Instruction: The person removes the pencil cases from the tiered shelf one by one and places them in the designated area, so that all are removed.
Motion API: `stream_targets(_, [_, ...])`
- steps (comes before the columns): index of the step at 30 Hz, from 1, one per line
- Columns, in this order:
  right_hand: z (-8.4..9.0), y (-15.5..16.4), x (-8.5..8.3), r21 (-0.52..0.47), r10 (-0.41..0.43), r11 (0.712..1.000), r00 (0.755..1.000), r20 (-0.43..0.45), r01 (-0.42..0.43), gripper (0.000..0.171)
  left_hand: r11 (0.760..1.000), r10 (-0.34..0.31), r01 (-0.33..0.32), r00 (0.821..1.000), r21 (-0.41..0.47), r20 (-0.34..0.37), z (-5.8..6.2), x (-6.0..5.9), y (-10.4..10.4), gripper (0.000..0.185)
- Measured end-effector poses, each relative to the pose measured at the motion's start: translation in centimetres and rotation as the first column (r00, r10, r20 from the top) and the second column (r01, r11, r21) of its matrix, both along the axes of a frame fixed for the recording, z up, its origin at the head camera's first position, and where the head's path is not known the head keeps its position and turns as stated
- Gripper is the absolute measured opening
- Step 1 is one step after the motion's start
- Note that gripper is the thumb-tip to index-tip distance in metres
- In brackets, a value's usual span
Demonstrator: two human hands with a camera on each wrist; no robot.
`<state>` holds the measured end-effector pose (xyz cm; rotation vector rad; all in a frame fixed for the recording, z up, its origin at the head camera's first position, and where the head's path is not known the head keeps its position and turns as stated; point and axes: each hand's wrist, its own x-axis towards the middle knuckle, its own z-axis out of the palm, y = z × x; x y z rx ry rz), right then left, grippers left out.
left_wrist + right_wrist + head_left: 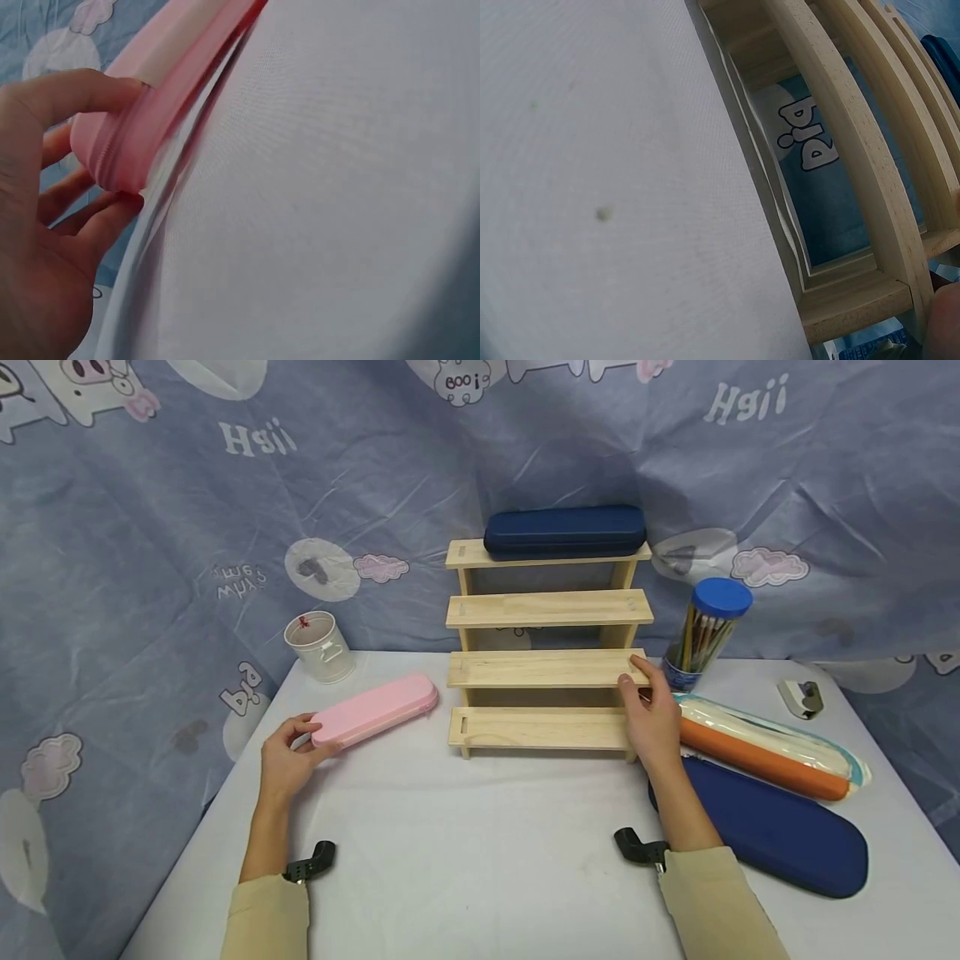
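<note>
Left hand grasping pink pencil case end near tabletop left edge; right hand, fingers relaxed, touching wooden stepped shelf right end.

Both arms end in long sleeves of a pale beige, cream-like cloth, plain and without print, that stop partway down the forearm, so the wrists and lower forearms are bare. The left sleeve shows a soft, slightly rounded cuff edge; the right sleeve looks the same, with a few loose folds. Just ahead of each cuff sits a small black device: the left wrist mount and the right wrist mount, each a short, bent, matte black stub with a rounded tip. The left hand and the right hand are bare, with no gloves or rings visible
</note>
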<state>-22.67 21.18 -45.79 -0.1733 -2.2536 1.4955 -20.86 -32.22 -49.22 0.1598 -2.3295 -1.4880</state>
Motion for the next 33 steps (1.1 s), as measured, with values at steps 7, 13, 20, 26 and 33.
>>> stream_targets(7, [0.25,-0.09,0.11,-0.007,-0.002,1.000,1.000,-0.004,0.002,0.048,0.999,0.014,-0.011,0.996,-0.035,0.089,-0.52,0.07,-0.03,0.045])
stream_targets(13, [0.31,0.01,0.16,-0.002,-0.010,1.000,1.000,0.002,0.010,0.047,0.998,-0.003,0.007,0.997,-0.063,0.077,-0.66,-0.14,0.00,0.046])
stream_targets(20, [0.09,-0.04,0.06,0.001,-0.005,1.000,1.000,-0.003,0.005,0.048,0.996,0.029,-0.020,0.995,-0.082,0.100,-0.75,-0.12,-0.11,0.047])
stream_targets(26, [0.12,0.04,0.07,-0.002,-0.014,1.000,1.000,0.005,0.014,0.049,0.997,0.018,-0.014,0.998,-0.074,0.052,-0.95,-0.39,-0.22,0.051])
stream_targets(33, [0.15,0.03,0.03,-0.001,-0.014,1.000,1.000,0.006,0.014,0.048,0.997,0.023,-0.018,0.997,-0.078,0.068,-1.04,-0.55,-0.30,0.053])
